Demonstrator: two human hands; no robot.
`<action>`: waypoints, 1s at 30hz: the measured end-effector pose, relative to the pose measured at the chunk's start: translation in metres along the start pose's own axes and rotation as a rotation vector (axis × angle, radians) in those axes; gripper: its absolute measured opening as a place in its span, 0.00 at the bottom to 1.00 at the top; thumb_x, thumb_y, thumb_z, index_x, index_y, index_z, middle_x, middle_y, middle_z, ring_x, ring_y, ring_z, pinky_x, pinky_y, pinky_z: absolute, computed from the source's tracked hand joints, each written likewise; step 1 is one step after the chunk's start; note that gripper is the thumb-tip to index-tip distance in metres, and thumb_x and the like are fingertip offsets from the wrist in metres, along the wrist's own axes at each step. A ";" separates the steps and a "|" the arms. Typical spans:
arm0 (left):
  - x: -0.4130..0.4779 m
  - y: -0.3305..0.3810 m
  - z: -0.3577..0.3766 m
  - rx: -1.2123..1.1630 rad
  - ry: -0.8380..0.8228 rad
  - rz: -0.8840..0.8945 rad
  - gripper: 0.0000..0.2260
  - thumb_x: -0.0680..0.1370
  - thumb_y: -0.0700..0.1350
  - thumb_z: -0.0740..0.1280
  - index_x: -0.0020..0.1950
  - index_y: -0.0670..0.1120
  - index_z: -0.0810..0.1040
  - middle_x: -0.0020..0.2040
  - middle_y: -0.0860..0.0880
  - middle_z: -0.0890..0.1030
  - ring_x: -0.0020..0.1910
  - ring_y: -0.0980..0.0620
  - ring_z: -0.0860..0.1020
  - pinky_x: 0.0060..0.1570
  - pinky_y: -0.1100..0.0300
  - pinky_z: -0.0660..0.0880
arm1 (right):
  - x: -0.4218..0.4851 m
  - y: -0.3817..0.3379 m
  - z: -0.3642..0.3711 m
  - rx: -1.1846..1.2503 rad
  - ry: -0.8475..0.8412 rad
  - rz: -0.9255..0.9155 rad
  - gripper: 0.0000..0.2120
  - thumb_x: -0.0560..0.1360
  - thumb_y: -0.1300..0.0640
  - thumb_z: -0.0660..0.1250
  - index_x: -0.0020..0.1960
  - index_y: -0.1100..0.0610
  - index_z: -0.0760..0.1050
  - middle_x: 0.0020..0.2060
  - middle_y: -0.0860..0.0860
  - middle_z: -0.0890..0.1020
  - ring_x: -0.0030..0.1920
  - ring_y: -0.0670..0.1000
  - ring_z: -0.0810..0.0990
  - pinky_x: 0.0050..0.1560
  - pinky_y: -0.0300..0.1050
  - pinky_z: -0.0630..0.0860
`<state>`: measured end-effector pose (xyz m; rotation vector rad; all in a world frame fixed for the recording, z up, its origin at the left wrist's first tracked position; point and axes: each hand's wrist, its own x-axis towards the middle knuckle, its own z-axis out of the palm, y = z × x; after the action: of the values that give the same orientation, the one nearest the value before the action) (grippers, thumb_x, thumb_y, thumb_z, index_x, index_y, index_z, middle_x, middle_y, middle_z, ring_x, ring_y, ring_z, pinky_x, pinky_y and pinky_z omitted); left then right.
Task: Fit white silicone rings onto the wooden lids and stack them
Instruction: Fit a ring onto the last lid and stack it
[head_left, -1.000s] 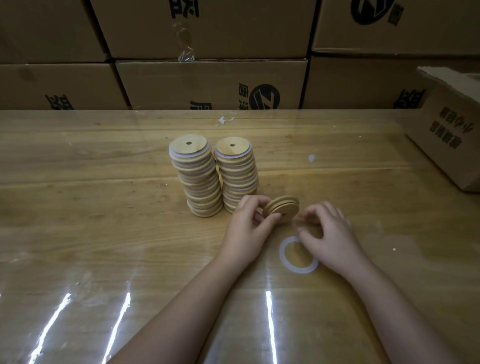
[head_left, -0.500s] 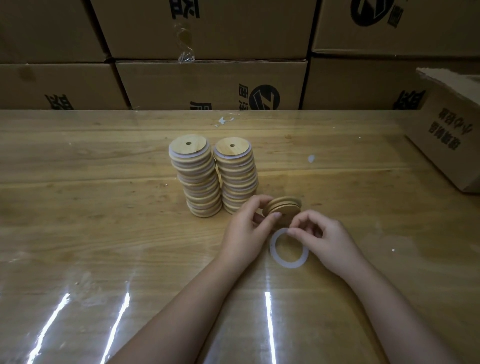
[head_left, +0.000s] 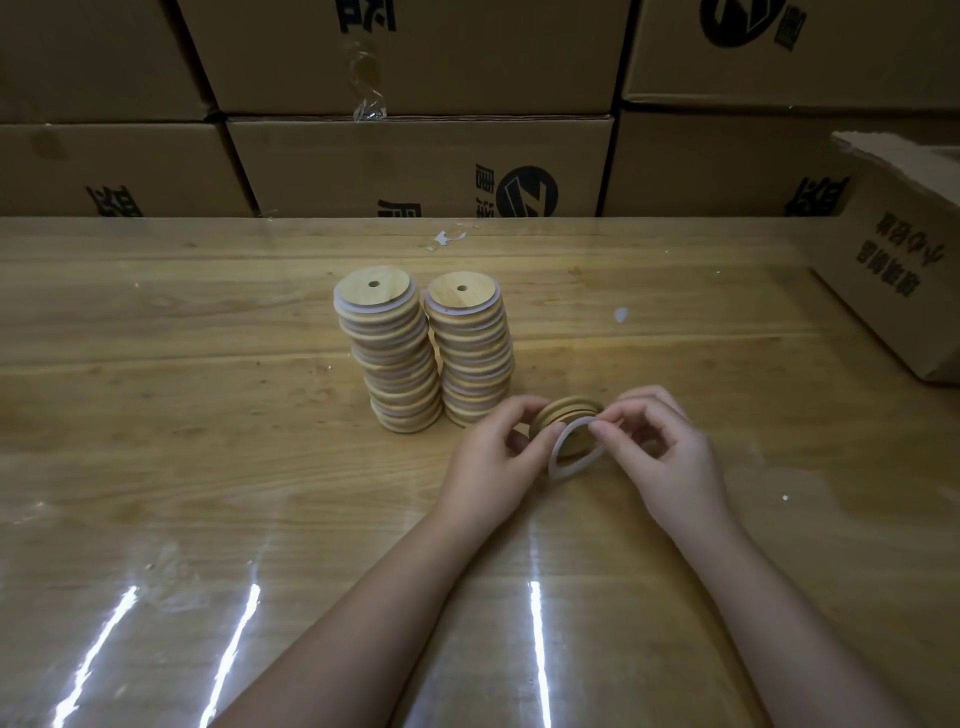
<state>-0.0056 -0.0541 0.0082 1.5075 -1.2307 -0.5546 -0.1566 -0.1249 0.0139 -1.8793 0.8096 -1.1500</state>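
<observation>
Beside two stacks (head_left: 423, 348), left hand (head_left: 493, 462) grips lid (head_left: 563, 415) (right hand (head_left: 660, 457) pinches ring (head_left: 558, 460))

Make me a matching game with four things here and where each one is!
Things:
1. white ring
2. loose wooden lid
3. lid stacks
4. open box

Where:
A. at the table's far right side
B. pinched by the right hand
C. gripped on edge by the left hand
D. standing beyond both hands

Pairs: 1-B, 2-C, 3-D, 4-A
</observation>
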 end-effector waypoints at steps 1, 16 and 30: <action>0.000 0.001 0.000 -0.003 -0.004 -0.004 0.08 0.75 0.44 0.69 0.53 0.51 0.78 0.45 0.56 0.81 0.35 0.50 0.77 0.38 0.44 0.78 | 0.000 0.001 0.000 -0.024 0.013 -0.017 0.06 0.70 0.63 0.72 0.40 0.53 0.78 0.43 0.46 0.77 0.46 0.50 0.77 0.46 0.43 0.73; -0.007 0.001 0.003 0.258 0.029 0.207 0.06 0.74 0.51 0.67 0.46 0.51 0.74 0.41 0.57 0.76 0.35 0.57 0.76 0.36 0.56 0.75 | 0.001 0.005 0.002 -0.019 0.053 -0.048 0.13 0.71 0.66 0.71 0.40 0.48 0.76 0.43 0.47 0.76 0.43 0.43 0.77 0.45 0.30 0.72; -0.011 0.007 0.001 0.291 0.062 0.210 0.06 0.76 0.50 0.63 0.49 0.49 0.75 0.39 0.59 0.77 0.33 0.55 0.78 0.34 0.54 0.75 | 0.002 0.006 0.002 -0.007 0.039 -0.067 0.08 0.72 0.67 0.69 0.42 0.55 0.77 0.43 0.47 0.77 0.44 0.43 0.77 0.45 0.30 0.72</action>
<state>-0.0134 -0.0436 0.0114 1.5958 -1.4462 -0.1938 -0.1547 -0.1290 0.0095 -1.9080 0.7781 -1.2293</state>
